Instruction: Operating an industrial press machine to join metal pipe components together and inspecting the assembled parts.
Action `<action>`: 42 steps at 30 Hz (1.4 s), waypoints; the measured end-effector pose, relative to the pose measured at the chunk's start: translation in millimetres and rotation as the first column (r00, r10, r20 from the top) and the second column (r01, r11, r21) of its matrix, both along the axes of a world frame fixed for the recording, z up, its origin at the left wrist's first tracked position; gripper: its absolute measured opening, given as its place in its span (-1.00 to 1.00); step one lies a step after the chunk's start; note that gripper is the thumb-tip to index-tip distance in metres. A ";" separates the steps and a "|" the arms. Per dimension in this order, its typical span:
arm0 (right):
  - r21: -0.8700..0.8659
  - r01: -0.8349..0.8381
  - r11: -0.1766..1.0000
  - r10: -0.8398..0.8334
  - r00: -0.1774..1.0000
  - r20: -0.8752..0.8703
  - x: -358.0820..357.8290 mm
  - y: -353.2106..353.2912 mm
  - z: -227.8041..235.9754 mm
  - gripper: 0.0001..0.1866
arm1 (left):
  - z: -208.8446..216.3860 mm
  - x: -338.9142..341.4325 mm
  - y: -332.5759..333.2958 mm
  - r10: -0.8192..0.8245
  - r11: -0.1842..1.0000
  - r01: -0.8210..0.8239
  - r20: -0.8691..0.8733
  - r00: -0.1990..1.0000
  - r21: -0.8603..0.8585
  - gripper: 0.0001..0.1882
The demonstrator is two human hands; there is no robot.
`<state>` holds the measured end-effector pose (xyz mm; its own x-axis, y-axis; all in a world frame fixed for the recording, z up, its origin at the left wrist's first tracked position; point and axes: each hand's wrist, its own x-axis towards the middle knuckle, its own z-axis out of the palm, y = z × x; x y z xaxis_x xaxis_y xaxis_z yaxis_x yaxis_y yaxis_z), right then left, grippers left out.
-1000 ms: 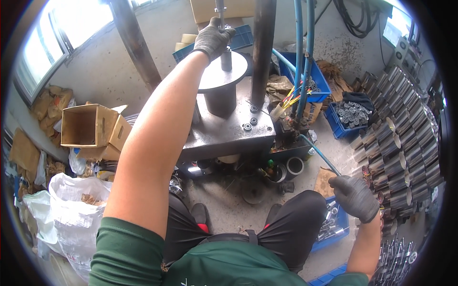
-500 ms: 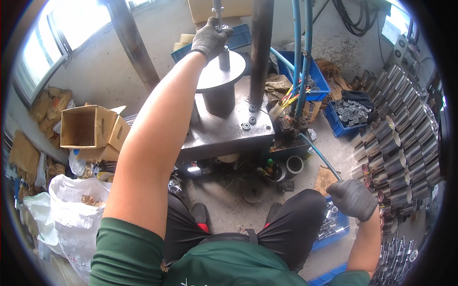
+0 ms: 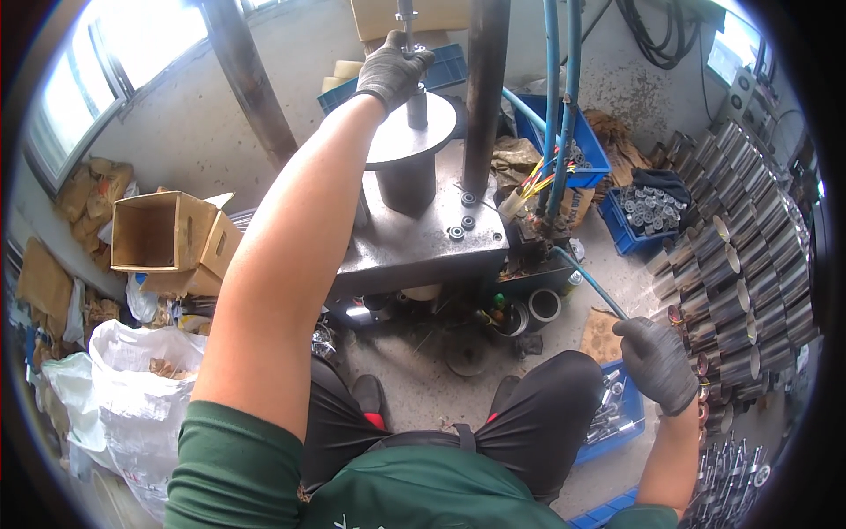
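Head view, left to right. White plastic sack at far left on the floor, open cardboard box above it. Left hand, gloved grey, raised at arm's length, fingers wrapped tight around a thin upright metal rod above a round steel disc; disc seated on a dark cylinder, on the grey steel press table. Thick dark column just right of the disc, blue hoses beside it. Blue crates of small metal parts behind. Right hand, also gloved, low beside the right knee, fingers curled; whether closed on anything, cannot tell, though a thin blue hose ends at its fingertips. Stacked shiny metal tubes along the right edge, just beyond that hand.
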<state>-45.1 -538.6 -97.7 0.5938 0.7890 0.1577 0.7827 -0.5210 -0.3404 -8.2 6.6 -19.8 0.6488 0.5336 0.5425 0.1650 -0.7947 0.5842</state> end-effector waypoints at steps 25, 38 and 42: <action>0.181 0.311 0.933 -0.359 0.825 0.437 157.1 158.9 100.7 -0.73 | 1.2 2.5 -5.0 -0.011 1.000 0.010 0.079 0.997 0.013 -0.49; 0.236 0.252 0.939 -0.329 0.860 0.389 148.8 146.5 92.9 -0.66 | -56.6 -70.0 -46.0 -0.471 0.785 0.610 0.534 0.703 -0.111 -0.47; 0.267 0.207 0.941 -0.305 0.861 0.407 139.3 134.6 86.5 -0.67 | -116.6 -131.8 -105.3 -0.596 0.647 0.762 0.599 0.536 -0.038 -0.51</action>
